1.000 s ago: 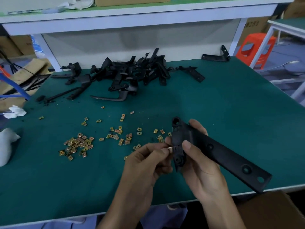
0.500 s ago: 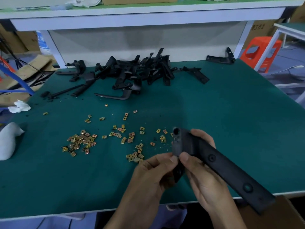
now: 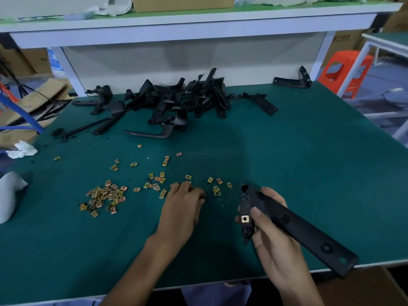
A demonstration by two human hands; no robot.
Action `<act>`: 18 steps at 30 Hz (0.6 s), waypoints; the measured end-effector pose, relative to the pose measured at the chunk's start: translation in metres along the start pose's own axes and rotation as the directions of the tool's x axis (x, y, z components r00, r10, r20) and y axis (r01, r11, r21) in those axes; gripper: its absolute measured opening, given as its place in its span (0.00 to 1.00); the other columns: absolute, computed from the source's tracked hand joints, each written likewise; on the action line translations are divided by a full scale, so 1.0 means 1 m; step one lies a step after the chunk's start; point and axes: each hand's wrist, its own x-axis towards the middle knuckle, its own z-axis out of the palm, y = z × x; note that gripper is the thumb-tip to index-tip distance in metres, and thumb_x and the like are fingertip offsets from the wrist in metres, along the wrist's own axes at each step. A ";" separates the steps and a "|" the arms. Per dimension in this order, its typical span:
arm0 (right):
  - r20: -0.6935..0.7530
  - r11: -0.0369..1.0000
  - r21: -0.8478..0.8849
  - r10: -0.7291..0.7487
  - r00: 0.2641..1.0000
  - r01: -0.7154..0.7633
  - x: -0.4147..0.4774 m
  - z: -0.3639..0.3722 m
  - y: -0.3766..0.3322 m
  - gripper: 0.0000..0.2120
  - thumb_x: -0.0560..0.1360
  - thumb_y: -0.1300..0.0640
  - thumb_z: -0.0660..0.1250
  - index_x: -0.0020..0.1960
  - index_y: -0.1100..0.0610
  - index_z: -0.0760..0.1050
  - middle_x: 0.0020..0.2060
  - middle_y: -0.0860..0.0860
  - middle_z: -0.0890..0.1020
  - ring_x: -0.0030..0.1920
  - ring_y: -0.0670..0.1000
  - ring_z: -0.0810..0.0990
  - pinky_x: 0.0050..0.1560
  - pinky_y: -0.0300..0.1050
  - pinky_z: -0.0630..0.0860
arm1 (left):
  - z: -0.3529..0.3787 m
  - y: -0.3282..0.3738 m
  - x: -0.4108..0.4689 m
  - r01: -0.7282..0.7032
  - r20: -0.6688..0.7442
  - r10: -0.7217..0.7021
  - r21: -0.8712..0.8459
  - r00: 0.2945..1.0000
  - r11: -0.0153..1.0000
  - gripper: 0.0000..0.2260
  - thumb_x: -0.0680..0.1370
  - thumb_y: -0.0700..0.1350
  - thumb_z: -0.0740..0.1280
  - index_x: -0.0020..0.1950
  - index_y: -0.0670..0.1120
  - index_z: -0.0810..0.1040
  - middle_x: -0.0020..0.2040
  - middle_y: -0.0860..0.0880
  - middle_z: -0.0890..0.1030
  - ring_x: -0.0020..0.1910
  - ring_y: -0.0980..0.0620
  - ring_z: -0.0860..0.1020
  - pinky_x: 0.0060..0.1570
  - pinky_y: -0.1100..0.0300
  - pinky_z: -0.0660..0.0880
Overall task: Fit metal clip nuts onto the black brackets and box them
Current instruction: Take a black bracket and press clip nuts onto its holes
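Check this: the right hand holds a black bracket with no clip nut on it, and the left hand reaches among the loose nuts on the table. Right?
Not quite: the head view shows one clip nut fitted on the black bracket in the right hand. The left hand does reach among the loose nuts on the table.

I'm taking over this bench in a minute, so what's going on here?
A person's right hand holds a black bracket with one clip nut seated near its end. The left hand is down among the loose clip nuts on the green table, fingers on them; whether it has picked one up is unclear. A pile of brackets waits at the back.
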 end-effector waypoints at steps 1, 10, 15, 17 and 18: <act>0.001 1.000 0.008 0.006 1.000 -0.006 0.000 0.001 -0.002 0.19 0.73 0.64 0.68 0.63 0.52 0.77 0.57 0.55 0.83 0.58 0.56 0.80 0.66 0.58 0.74 | -0.001 0.000 0.001 -0.002 0.001 0.002 -0.036 1.000 0.999 0.06 0.81 0.44 0.66 0.55 0.47 0.81 0.52 0.49 0.79 0.54 0.47 0.72 0.57 0.55 0.69; 0.069 0.983 0.170 0.054 0.996 -0.065 -0.008 0.016 -0.018 0.14 0.74 0.61 0.68 0.56 0.48 0.83 0.54 0.53 0.85 0.47 0.51 0.85 0.46 0.47 0.83 | -0.043 0.048 -0.017 0.323 0.232 -0.283 -0.883 0.931 0.340 0.09 0.80 0.35 0.66 0.52 0.45 0.84 0.44 0.49 0.87 0.41 0.57 0.82 0.43 0.67 0.78; 0.132 0.979 0.190 0.043 0.990 -0.068 -0.015 0.026 -0.026 0.14 0.70 0.58 0.71 0.55 0.47 0.83 0.53 0.52 0.86 0.48 0.50 0.86 0.47 0.46 0.83 | -0.065 0.070 -0.027 0.348 0.388 -0.223 -0.916 0.894 -0.198 0.10 0.72 0.36 0.68 0.53 0.36 0.81 0.44 0.42 0.85 0.38 0.52 0.83 0.41 0.63 0.81; 0.143 0.980 0.186 0.042 0.989 -0.069 -0.017 0.030 -0.029 0.16 0.67 0.55 0.75 0.55 0.47 0.84 0.53 0.52 0.86 0.48 0.50 0.85 0.47 0.47 0.83 | -0.069 0.074 -0.029 0.327 0.373 -0.224 -0.919 0.900 -0.220 0.10 0.72 0.38 0.68 0.52 0.37 0.80 0.43 0.43 0.84 0.37 0.53 0.81 0.40 0.62 0.81; 0.148 0.981 0.180 0.042 0.988 -0.069 -0.018 0.031 -0.030 0.17 0.66 0.55 0.78 0.54 0.47 0.84 0.53 0.52 0.85 0.48 0.50 0.85 0.47 0.47 0.83 | -0.070 0.076 -0.030 0.314 0.359 -0.236 -0.927 0.903 -0.207 0.09 0.73 0.39 0.67 0.51 0.39 0.81 0.42 0.44 0.83 0.36 0.54 0.80 0.40 0.63 0.80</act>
